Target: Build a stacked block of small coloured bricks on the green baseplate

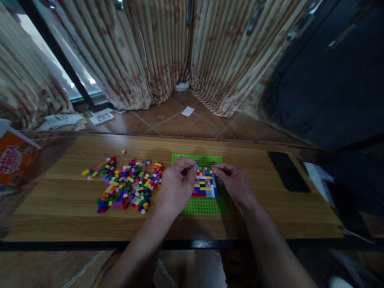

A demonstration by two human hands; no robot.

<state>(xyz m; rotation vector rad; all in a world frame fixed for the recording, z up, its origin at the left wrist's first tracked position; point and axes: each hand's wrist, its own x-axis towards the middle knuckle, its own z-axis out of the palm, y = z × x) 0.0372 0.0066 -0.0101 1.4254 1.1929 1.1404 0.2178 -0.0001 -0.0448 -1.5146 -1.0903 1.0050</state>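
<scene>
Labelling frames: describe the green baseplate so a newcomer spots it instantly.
On the wooden table, look at the middle, right of the loose pile of small coloured bricks. The green baseplate lies flat under both hands. It is the only studded bright-green square, with a patch of multicoloured bricks already pressed onto it.

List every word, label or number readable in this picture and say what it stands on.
Nothing can be read for certain.
Orange box at the table's left end: white print, too blurred to read.
White leaflet on the floor: a dark code-like block, too small to read.
Papers beside it: print illegible.
</scene>
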